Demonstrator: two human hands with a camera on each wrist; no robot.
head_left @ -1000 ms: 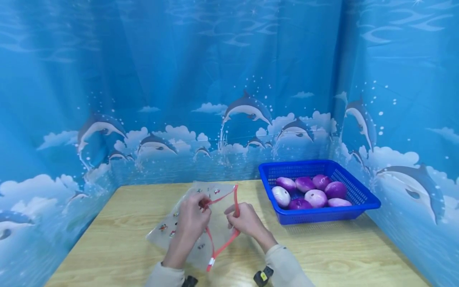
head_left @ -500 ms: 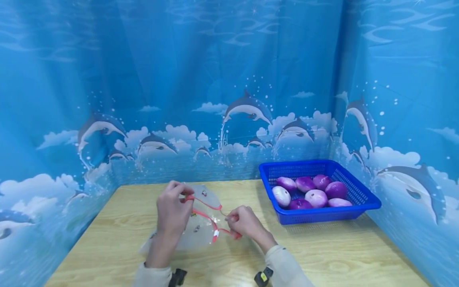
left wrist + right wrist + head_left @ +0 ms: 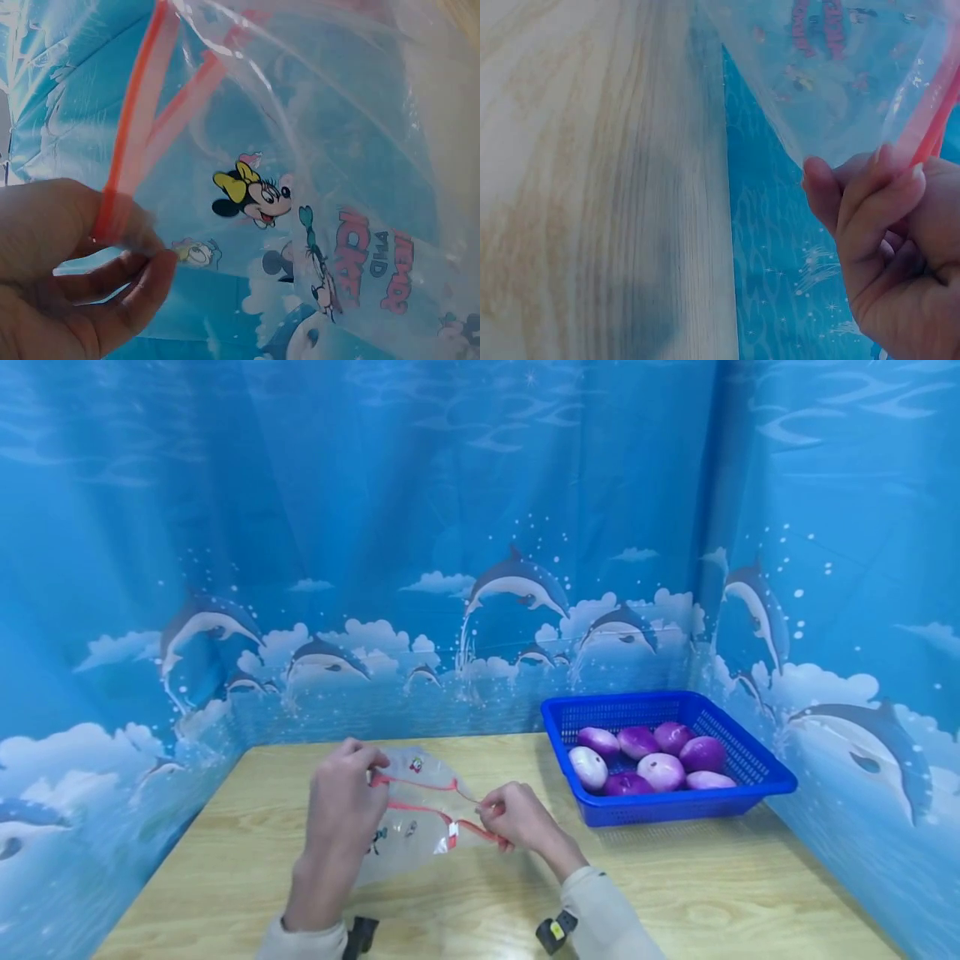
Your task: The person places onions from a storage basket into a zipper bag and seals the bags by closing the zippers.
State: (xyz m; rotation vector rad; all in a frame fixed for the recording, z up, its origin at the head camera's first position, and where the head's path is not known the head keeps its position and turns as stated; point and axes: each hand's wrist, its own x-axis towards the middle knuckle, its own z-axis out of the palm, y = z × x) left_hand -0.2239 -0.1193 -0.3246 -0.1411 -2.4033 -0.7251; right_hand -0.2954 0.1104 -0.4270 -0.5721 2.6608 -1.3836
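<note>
Both hands hold up a clear plastic zipper bag [image 3: 412,852] with cartoon mouse prints and a red zip strip around its mouth. My left hand [image 3: 345,827] pinches the bag's red-edged left end between thumb and fingers. At the opposite end, the right hand [image 3: 521,818] grips the red edge with curled fingers. The mouth gapes between them, its two red strips [image 3: 139,112] spread apart. A white slider [image 3: 453,831] sits on the near strip. In the right wrist view the clear film [image 3: 832,97] stretches out from the fingertips.
A blue plastic basket [image 3: 675,810] stands at the back right of the wooden table [image 3: 240,843]. Several purple-and-white onions [image 3: 662,772] lie in it. A blue curtain [image 3: 360,527] printed with dolphins hangs behind and along both sides.
The left hand has moved left and toward me, drawing the bag with it. The right hand has stayed near its place, now gripping the red edge, and the mouth is stretched lengthwise.
</note>
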